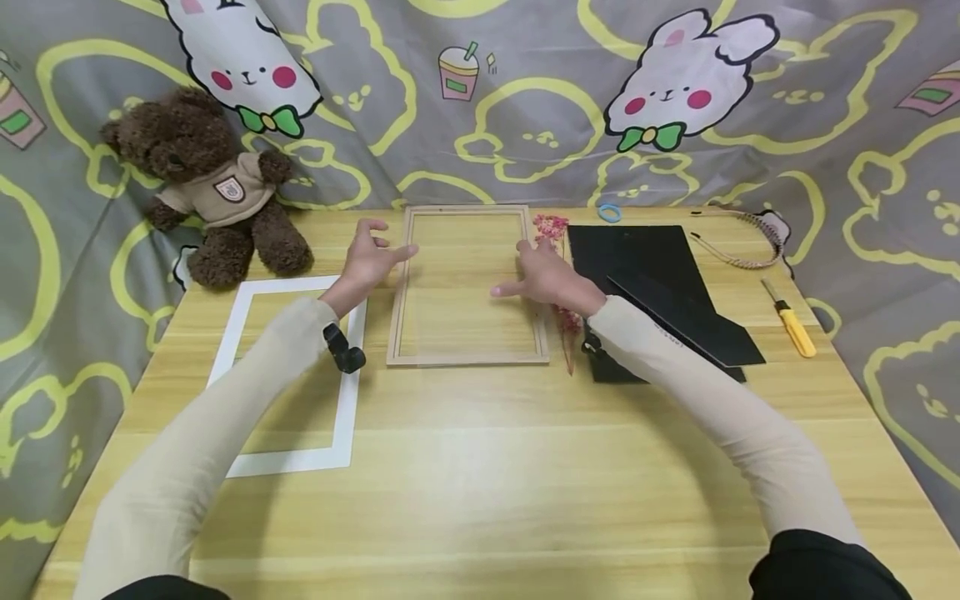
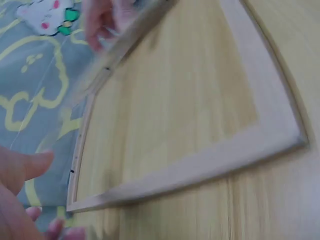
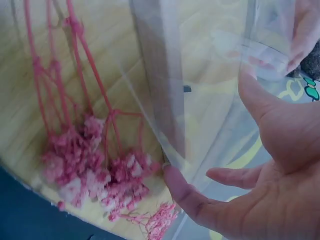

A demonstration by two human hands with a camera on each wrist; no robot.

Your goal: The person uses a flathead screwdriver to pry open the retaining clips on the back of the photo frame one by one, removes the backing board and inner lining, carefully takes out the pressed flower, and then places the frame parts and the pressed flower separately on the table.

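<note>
A pale wooden picture frame (image 1: 468, 361) lies at the back middle of the table. Over it is a clear transparent sheet (image 3: 207, 95), faint in the head view. My left hand (image 1: 367, 262) is at the frame's left side, thumb and fingers spread; whether it bears on the sheet cannot be told. At the frame's right side is my right hand (image 1: 551, 275), thumb apart from the fingers. In the right wrist view one fingertip touches the sheet's edge. Pink dried flowers (image 3: 80, 165) lie beside the frame. Under my left forearm is a white mat border (image 1: 292, 460).
Black boards (image 1: 637, 250) lie at the right, one overlapping another. Farther right are a yellow-handled screwdriver (image 1: 795, 329) and a braided headband (image 1: 765, 242). A blue ring (image 1: 609, 213) lies at the back edge. A brown teddy bear (image 1: 217, 183) sits at the back left, before a patterned curtain.
</note>
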